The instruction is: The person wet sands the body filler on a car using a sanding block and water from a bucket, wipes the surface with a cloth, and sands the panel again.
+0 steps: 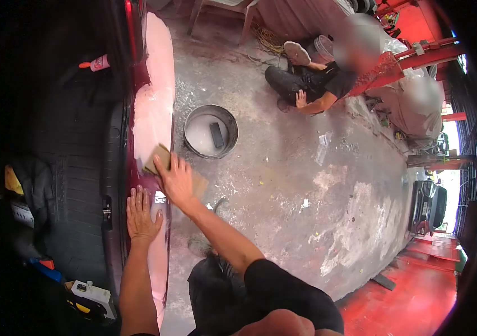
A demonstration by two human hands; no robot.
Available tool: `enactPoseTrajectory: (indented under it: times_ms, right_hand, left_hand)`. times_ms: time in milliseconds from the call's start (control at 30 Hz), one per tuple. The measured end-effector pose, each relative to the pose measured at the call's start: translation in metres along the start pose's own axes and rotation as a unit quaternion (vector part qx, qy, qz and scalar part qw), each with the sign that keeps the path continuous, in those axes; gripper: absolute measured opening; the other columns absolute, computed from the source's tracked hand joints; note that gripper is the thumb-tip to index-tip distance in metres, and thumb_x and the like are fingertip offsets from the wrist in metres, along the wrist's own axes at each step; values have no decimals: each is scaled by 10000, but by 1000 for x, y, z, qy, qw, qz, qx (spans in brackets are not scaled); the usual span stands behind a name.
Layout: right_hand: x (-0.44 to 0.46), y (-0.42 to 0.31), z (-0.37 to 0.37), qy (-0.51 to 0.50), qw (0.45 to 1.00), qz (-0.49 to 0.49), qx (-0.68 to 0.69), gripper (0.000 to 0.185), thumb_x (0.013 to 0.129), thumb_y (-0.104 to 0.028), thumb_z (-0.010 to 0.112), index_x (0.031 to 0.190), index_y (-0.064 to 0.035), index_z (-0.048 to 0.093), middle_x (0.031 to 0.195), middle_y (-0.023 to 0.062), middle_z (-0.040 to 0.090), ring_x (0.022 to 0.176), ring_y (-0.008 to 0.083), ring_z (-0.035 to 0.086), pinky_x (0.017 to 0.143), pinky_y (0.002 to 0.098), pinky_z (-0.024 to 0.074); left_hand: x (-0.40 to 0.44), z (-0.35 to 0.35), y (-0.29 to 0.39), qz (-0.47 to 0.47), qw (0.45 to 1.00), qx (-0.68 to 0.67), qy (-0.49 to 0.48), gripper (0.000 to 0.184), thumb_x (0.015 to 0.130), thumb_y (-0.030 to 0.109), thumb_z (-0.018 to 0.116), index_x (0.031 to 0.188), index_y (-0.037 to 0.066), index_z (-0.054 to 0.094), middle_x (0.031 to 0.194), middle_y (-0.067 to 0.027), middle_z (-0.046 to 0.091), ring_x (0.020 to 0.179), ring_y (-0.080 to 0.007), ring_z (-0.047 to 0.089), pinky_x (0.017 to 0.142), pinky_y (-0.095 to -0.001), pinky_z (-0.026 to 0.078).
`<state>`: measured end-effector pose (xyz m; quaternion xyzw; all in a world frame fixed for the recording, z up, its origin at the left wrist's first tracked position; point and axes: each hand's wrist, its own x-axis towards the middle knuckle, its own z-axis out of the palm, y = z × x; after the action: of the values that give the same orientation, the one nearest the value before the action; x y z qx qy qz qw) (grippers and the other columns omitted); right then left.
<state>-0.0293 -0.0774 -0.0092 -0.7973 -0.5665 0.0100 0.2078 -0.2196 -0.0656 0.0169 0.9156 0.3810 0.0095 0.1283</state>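
Observation:
Along the left runs a car's rear bumper (155, 106), dark red with pale pink patches on its surface. My right hand (177, 180) grips a folded sheet of tan sandpaper (161, 152) against the bumper's edge; a loose part of the sheet hangs out to the right. Nearer to me, my left hand (144, 217) lies flat on the bumper, fingers stretched out and holding nothing. On the floor just beyond my right hand stands a round black basin (188, 141) of cloudy water, with a dark rectangular block (216, 135) in it.
Left of the bumper lies the open car trunk (76, 145), holding a pink bottle (99, 63) and a white and black box (90, 299). Another person (328, 78) sits on the stained concrete floor (283, 196) at upper right, holding a round pad. A dark car (429, 207) stands far right.

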Motion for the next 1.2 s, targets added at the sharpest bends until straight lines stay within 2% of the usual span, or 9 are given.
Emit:
enactPoseTrajectory:
  times_ms: [133,367,567,633,700,767,833,1000,1200]
  right_hand:
    - [116,7,-9,17,996,66,57,585,935,-305,694,1482,-196,517,1349,286,540,1112,430,554,897,539,454]
    - [-14,0,-8,28,999,10,34,716,896,-282,743,1559,-261,474,1389,268,509,1150,440,534,965,533,447]
    - [124,14,-7,13,997,69,8,645,901,-355,735,1494,-208,529,1382,288,548,1167,462,565,966,554,468]
    - [95,5,-10,-2,992,108,57,685,873,-360,772,1501,-223,537,1397,297,538,1182,459,565,977,563,469]
    - [29,3,0,42,998,36,32,749,853,-342,801,1539,-264,513,1398,306,535,1183,456,572,976,561,478]
    - [-7,9,-19,-11,1000,10,24,779,853,-307,808,1564,-293,491,1392,312,536,1185,457,576,975,553,487]
    - [24,33,-8,40,997,-63,-37,745,887,-319,770,1574,-306,481,1401,309,537,1154,456,586,950,549,495]
    - [123,29,-17,16,999,28,5,599,915,-321,712,1490,-234,569,1333,256,567,1106,439,595,884,555,502]
    - [-11,17,-24,19,999,-31,11,659,899,-314,735,1525,-245,540,1343,274,549,1110,443,585,915,538,498]
  left_hand:
    - [-7,5,-4,-1,1000,14,-2,865,895,373,639,1623,39,313,1720,-160,240,1602,-341,175,1309,-480,130]
    - [0,1,1,7,1000,-2,14,845,895,330,646,1618,37,322,1708,-175,261,1599,-347,187,1302,-493,147]
    - [-4,3,-4,13,1000,20,5,853,909,378,642,1619,29,323,1712,-160,262,1599,-342,188,1309,-473,135]
    - [-6,-1,2,3,1000,-1,-2,850,903,366,649,1617,34,328,1710,-163,265,1600,-339,190,1306,-484,140]
    - [-5,3,0,-4,1000,-7,-1,851,901,374,657,1618,49,332,1708,-164,265,1604,-327,186,1307,-483,135]
    - [-5,4,-4,1,1000,-9,3,858,915,407,644,1623,50,317,1711,-162,256,1601,-328,189,1308,-473,134]
    - [-7,7,-7,7,1000,-13,7,858,924,417,632,1627,51,304,1715,-160,246,1600,-329,187,1307,-471,137]
    - [-7,7,-7,8,1000,-2,-2,855,952,462,566,1640,42,280,1729,-149,218,1609,-325,159,1311,-462,130]
    - [-6,5,-4,-1,1000,6,-17,863,957,474,555,1646,44,261,1730,-152,213,1610,-322,159,1310,-464,129]
